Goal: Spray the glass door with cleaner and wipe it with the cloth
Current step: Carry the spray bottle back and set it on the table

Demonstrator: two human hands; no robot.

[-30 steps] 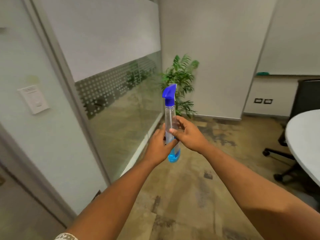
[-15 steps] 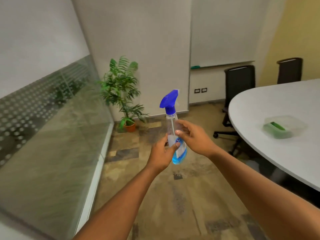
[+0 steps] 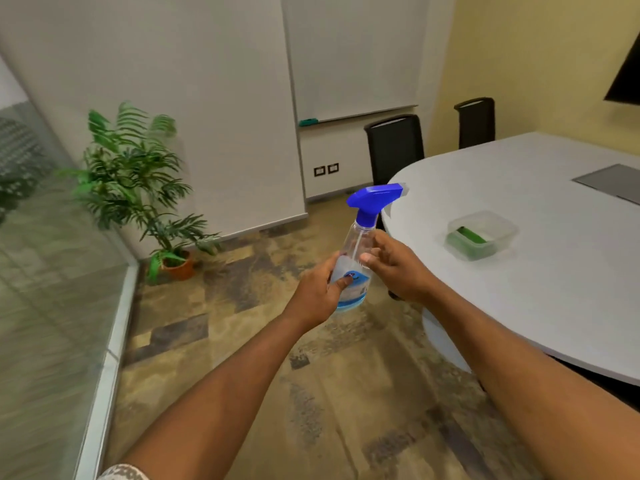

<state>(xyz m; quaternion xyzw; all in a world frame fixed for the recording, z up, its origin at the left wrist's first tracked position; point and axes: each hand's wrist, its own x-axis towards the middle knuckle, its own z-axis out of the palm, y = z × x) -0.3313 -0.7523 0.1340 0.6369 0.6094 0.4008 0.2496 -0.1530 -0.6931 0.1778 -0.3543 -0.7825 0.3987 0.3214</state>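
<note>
A: Centre of frame?
B: Spray bottle (image 3: pixel 356 258), upright, slightly tilted, blue trigger head at top pointing right, a little blue liquid at the bottom.
A: Hands?
B: Left hand (image 3: pixel 317 296) wrapped around lower body of bottle, thumb pressed on the label, gripping firmly. Right hand (image 3: pixel 398 268) touching the bottle's right side at mid-height, fingers curled loosely against it; full grip or just contact, cannot tell.
A: Glass?
B: Glass door (image 3: pixel 52 289) along left edge of frame, blurred, frosted dots at upper left. Well apart from the bottle, nozzle facing away from it.
A: Cloth?
B: Green something inside clear container (image 3: pixel 483 235) on the white table (image 3: pixel 536 306), right of frame. Cloth or not, cannot tell.
A: Rest?
B: Potted plant (image 3: pixel 138 188) left of centre by the wall. Two black chairs (image 3: pixel 394 147) behind table, upper right.
</note>
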